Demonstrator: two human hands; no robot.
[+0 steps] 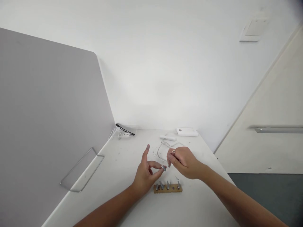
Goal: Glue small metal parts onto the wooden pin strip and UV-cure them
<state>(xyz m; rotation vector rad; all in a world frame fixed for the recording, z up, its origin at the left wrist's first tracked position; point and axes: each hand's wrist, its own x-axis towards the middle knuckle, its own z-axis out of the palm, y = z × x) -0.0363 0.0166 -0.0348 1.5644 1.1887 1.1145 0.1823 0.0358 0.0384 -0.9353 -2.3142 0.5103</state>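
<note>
Between the thumb and index finger of my left hand (145, 176) is a small silver metal piece (163, 168); its exact kind is too small to tell. My right hand (187, 162) is curled just to the right of it, fingers closed. A shiny round metal end (173, 152) pokes out of that fist; the rest of this object is hidden by the fingers. Below both hands lies a narrow wooden block (173, 188) with several similar silver metal pieces (168, 185) standing in it, some tilted. A dark round hole shows between two of them.
A bent wire frame (85, 186) juts over the table's left edge beside a grey partition (52, 110). Farther back are a clear tray (129, 130) with a black strip, a white cable (162, 145), a small white device (168, 138) and a white box (187, 132) against the wall.
</note>
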